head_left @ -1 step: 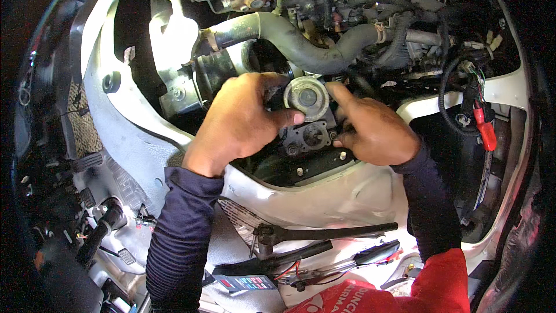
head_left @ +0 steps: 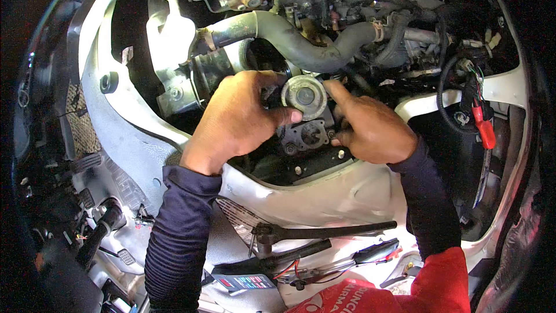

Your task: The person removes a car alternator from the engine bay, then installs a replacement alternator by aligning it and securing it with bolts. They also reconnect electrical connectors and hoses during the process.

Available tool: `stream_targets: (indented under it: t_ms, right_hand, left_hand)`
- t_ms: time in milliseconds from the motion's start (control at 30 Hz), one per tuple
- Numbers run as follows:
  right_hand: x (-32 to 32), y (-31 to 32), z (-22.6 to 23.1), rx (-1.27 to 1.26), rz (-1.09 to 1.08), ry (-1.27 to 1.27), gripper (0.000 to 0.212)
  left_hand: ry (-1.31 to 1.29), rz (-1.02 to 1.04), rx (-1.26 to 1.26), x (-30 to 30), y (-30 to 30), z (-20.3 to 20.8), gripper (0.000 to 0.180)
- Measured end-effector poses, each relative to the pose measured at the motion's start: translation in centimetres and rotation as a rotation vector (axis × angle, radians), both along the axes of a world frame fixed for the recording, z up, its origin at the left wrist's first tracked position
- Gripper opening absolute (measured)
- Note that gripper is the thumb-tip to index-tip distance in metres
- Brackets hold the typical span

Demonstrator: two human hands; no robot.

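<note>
Over the engine opening, I hold a metal part with a round silver cap (head_left: pixel 304 97); it looks like a valve. Below the cap shows its dark flange (head_left: pixel 307 135), with a central opening and bolt holes. My left hand (head_left: pixel 237 117) grips the cap's left side, thumb on its lower left edge and fingers curled behind. From the right, my right hand (head_left: pixel 370 127) pinches the part, index finger beside the cap and thumb by the flange's right corner. Its other fingers are folded and partly hidden. What lies behind the part is covered by my hands.
A thick bent hose (head_left: pixel 307 40) crosses just beyond my hands. Nearer me is the pale body rim (head_left: pixel 313 197). A long-handled ratchet (head_left: pixel 330 231), a blue card-like packet (head_left: pixel 246 281) and several tools lie close to me. A red-sleeved cable (head_left: pixel 483 127) hangs at right.
The view has shifted very slightly, so the part and both hands sit a few pixels farther left. My grip on the part looks the same.
</note>
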State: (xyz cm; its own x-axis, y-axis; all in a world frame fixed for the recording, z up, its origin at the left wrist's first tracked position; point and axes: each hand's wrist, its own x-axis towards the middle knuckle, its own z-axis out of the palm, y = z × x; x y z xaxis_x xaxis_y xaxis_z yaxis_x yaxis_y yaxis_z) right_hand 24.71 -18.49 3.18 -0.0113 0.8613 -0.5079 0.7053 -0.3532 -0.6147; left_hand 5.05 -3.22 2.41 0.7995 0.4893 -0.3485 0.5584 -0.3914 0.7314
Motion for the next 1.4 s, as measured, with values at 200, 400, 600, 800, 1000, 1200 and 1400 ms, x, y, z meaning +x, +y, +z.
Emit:
stream_targets:
  t_ms: [200, 400, 600, 800, 1000, 1200, 1400]
  right_hand:
    - [0.8, -1.1, 1.0, 0.141, -0.009, -0.043, 0.075]
    - [2.9, -4.4, 1.0, 0.514, -0.426, -0.008, 0.033]
    - [1.8, -5.3, -1.3, 0.725, -0.57, -0.086, 0.029]
    - [1.7, -5.6, -1.6, 0.77, -0.611, -0.08, 0.03]
    - [1.5, -5.0, -1.4, 0.749, -0.484, -0.272, 0.027]
    - [1.3, -4.5, -1.3, 0.7, -0.447, -0.291, 0.028]
    - [1.4, -4.3, -2.0, 0.719, -0.357, -0.441, 0.034]
  left_hand:
    - [-0.092, 0.085, 0.086, -0.3, -1.1, 0.3, 0.055]
    - [-0.297, 0.068, 0.675, -3.5, -2.9, 3.5, 0.035]
    - [-0.148, 0.254, 0.871, -9.6, -3.2, 4.6, 0.023]
    - [-0.137, 0.353, 1.017, -11.1, -3.2, 2.6, 0.031]
    - [-0.086, 0.334, 0.981, -11.2, -2.6, 2.8, 0.029]
    - [-0.118, 0.35, 0.949, -11.1, -2.4, 2.8, 0.03]
    - [-0.152, 0.365, 0.963, -10.8, -2.3, 2.7, 0.032]
